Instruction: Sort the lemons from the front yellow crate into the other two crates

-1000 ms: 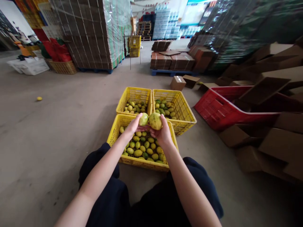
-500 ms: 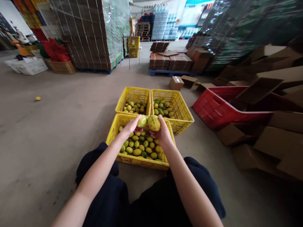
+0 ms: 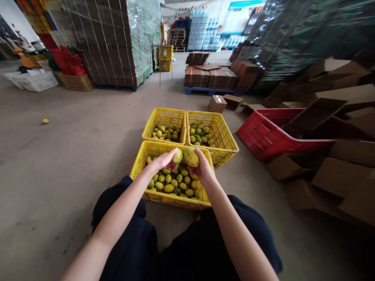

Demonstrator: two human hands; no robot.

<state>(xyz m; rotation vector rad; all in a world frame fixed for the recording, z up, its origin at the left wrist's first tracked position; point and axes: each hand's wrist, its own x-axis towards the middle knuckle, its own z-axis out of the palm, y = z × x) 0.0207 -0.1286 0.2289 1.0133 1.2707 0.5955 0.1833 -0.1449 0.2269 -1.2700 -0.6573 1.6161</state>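
Observation:
My left hand (image 3: 167, 160) is closed round a smooth yellow-green lemon (image 3: 177, 156), thumb on top. In my right hand (image 3: 202, 165) sits a larger, yellower lemon (image 3: 191, 157) with dark mottling. The two fruits are side by side, close together, over the back part of the near yellow crate (image 3: 172, 201). Below them, many lemons (image 3: 168, 188), from green to yellow, lie spread over that crate's bottom. Some of those are hidden by my hands and wrists.
Behind stand a left yellow crate (image 3: 149, 124) and a right yellow crate (image 3: 227, 134), both holding lemons. To the right, a red crate (image 3: 260, 136) sits among cardboard boxes (image 3: 345, 171). One stray lemon (image 3: 45, 121) lies on the floor at left. Wrapped pallet stacks (image 3: 102, 43) stand farther back.
Both hands have come slightly down and nearer to me with the lemons still held. The left fruit appears turned a little in the fingers.

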